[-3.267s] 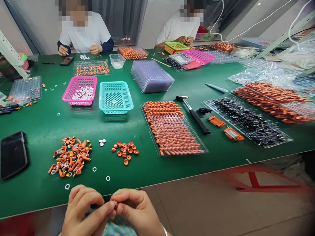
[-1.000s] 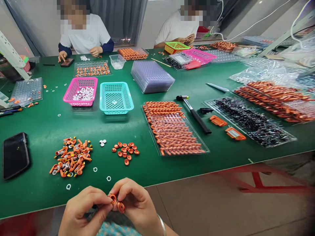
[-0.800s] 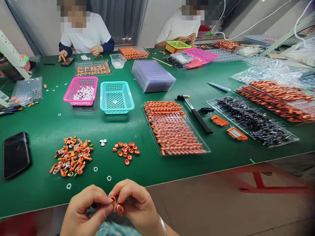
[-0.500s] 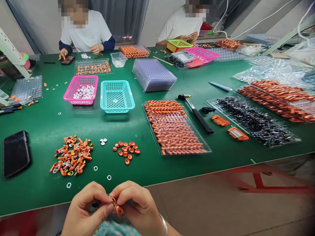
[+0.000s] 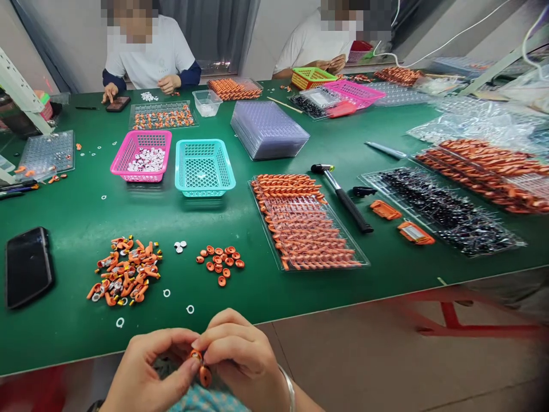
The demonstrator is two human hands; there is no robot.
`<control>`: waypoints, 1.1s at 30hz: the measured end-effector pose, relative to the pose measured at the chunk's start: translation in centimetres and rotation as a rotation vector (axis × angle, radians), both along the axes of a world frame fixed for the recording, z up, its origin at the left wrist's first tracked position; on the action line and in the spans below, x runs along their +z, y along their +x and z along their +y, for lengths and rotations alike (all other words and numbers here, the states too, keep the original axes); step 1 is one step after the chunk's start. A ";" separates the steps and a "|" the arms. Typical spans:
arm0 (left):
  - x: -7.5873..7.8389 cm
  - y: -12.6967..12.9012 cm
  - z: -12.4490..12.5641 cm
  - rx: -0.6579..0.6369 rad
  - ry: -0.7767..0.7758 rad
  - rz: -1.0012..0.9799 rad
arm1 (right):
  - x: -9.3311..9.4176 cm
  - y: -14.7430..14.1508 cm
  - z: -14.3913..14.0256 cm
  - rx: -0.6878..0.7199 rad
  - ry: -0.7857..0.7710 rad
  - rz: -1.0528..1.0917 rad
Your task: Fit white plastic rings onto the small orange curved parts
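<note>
Both hands, left hand (image 5: 146, 375) and right hand (image 5: 242, 357), pinch one small orange part (image 5: 201, 369) at near table edge (image 5: 64, 349); loose orange caps (image 5: 218, 263), white rings (image 5: 189, 309) just beyond.

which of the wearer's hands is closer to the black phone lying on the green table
Left. The left hand is at the table's near edge, below and right of the black phone; the right hand sits farther right, both pinching a small orange part.

Single head view, looking forward and down across green table (image 5: 266, 297), hands close at bottom edge
</note>
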State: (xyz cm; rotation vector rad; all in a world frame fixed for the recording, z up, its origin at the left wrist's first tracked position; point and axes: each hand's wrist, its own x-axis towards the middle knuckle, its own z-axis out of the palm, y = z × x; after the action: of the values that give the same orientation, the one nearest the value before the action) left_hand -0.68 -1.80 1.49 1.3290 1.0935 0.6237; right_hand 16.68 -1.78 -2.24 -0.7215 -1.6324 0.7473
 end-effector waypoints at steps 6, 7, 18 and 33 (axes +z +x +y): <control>-0.4 -0.1 -0.1 -0.011 0.187 0.163 | 0.1 0.1 -0.2 0.011 0.117 -0.135; -0.4 -0.1 -0.1 -0.001 0.213 0.180 | 0.1 0.1 -0.3 0.006 0.132 -0.158; 0.0 -0.3 0.2 0.144 0.575 0.223 | 1.3 1.4 -1.6 0.076 -0.274 -0.133; -0.1 -0.4 0.1 0.091 0.897 0.305 | -0.2 -0.4 -2.1 -0.091 -0.178 -0.087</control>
State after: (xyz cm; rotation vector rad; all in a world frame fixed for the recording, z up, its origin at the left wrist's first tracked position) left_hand -1.10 -1.71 1.38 2.2040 1.1633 1.0739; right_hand 16.23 -3.92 -2.42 -0.9611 -1.6122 0.8117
